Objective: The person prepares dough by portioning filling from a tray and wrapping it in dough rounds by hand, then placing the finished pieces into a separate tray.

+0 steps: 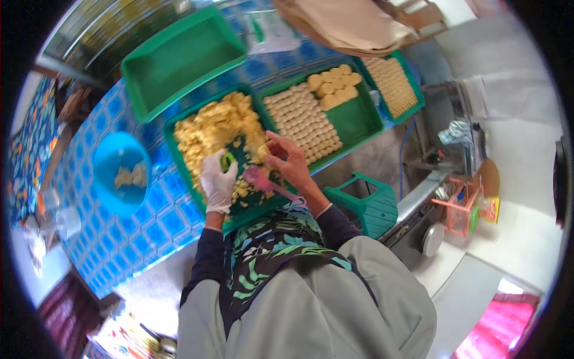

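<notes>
Sitting on the desk (156,239) left of the lump tray (240,145), a blue bowl (112,154) holds pale pieces (131,175). Yellow lumps (224,116) fill much of the lump tray; above it, the gloved left hand (217,184) is wrapped around a green ring (225,160), then comes a pink tool (257,178), then the bare right hand (290,160), pinching a yellow piece (263,152). Right of the lump tray, another tray (354,121) holds pale balls (299,119) and yellow rounds (336,85).

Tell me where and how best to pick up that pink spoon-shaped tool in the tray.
Probably grip the pink spoon-shaped tool by its slim handle, coming from the right: it slants from the broad head toward the near right side of the green tray, close to the right hand.
</notes>
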Available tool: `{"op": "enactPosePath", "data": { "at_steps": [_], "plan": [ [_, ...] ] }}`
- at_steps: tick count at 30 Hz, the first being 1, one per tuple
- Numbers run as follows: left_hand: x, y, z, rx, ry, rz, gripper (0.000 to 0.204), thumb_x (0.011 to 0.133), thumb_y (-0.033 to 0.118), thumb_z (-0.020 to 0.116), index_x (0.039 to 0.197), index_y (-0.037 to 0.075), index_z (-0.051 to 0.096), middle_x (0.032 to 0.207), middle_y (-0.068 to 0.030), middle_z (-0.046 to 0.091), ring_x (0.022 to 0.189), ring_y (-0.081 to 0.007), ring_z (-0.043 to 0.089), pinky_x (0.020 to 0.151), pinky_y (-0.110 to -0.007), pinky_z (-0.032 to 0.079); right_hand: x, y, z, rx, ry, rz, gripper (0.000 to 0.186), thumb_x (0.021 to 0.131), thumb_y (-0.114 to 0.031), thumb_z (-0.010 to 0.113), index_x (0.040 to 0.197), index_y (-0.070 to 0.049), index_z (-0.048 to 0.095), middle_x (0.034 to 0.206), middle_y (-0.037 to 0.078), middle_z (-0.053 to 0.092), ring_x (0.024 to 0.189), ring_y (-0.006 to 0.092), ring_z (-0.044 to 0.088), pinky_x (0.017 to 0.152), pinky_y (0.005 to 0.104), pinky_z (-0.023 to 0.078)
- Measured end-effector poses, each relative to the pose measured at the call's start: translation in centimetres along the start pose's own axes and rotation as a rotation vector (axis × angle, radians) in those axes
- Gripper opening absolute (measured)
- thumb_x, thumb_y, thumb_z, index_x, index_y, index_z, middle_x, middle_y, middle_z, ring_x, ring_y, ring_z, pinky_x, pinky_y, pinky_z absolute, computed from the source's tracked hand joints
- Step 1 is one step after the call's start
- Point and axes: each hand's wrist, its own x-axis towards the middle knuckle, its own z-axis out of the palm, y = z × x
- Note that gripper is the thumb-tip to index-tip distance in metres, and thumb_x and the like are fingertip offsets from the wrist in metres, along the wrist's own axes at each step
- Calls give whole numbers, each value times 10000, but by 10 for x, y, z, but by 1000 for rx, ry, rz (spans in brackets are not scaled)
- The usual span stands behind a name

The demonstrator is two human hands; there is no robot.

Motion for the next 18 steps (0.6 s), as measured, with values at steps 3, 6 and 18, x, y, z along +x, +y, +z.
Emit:
{"op": "enactPosePath", "data": {
  "at_steps": [3,6,18],
  "plan": [
    [1,-6,12,57,-22,28,361,766,183,723,1085,36,642,957,-159,629,909,-324,613,800,-408,497,8,13,-51,11,237,-41,600,771,-2,750,1338,-94,578,999,24,649,854,112,615,758,255,522],
    [-2,-9,22,83,-34,22,388,768,187,727,1115,37,640,979,-160,628,926,-325,615,817,-406,499,28,17,-126,-140,618,-138,476,767,-12,756,1223,-36,621,975,41,660,837,115,613,745,263,513],
    [-1,1,29,172,-55,-40,405,756,155,735,1128,33,629,1052,-161,600,974,-321,609,844,-402,494,123,53,-241,-939,708,-391,521,786,72,633,1283,-52,543,1110,185,608,1026,371,590,838,446,512]
  ]
}}
